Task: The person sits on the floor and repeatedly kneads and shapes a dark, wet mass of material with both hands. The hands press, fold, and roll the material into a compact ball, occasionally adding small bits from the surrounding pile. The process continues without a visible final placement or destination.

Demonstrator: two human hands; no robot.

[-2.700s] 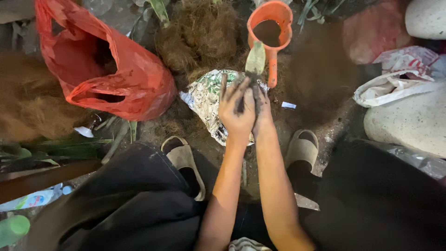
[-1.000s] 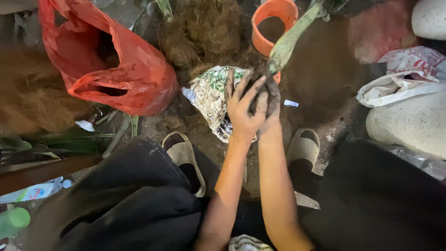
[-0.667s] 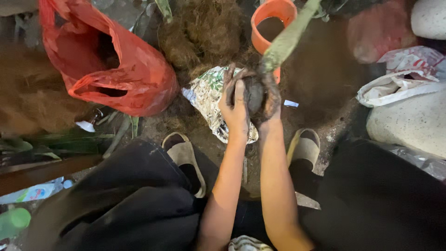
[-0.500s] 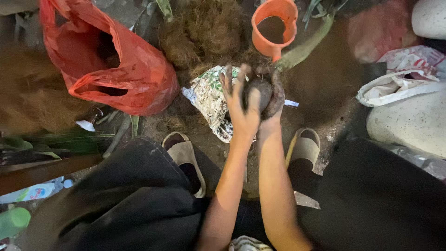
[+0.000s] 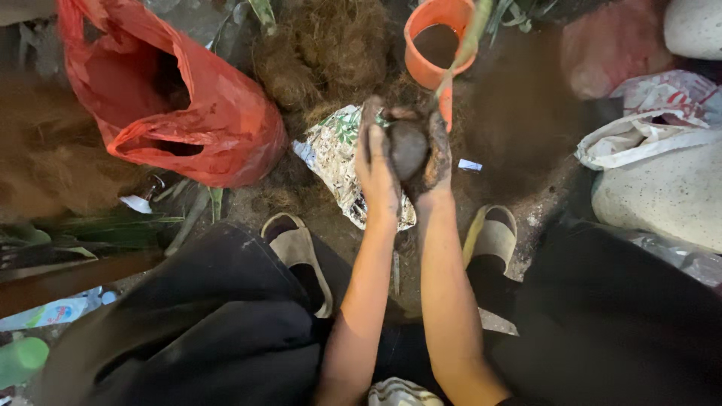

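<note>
Cupping a dark soil ball (image 5: 408, 146) between them, the left hand (image 5: 376, 162) and the right hand (image 5: 436, 150) hold it just above the ground at about 12 o'clock from the person's knees. The fingers of both hands are curled and pressed together against the ball's sides, smeared with dirt. A thin green stem (image 5: 460, 56) rises from the ball toward 1 o'clock and crosses in front of the orange plastic pot (image 5: 436, 37), which holds dark soil.

Under the hands lies a crumpled printed plastic bag (image 5: 338, 154) on bare, dirt-strewn ground (image 5: 526, 113). A mound of brown coconut fibre (image 5: 327, 49) sits at 11 o'clock, touching the bag's far edge. A red plastic bag (image 5: 188, 105) gapes open at 10 o'clock, with loose brown fibre beside it at 9 o'clock. White sacks (image 5: 662, 173) are heaped at 3 o'clock. Two beige sandals (image 5: 297, 252) rest on the ground on either side of the forearms, and dark trousers fill the near edge. The setting is dim and looks like an outdoor ground-level work spot.
</note>
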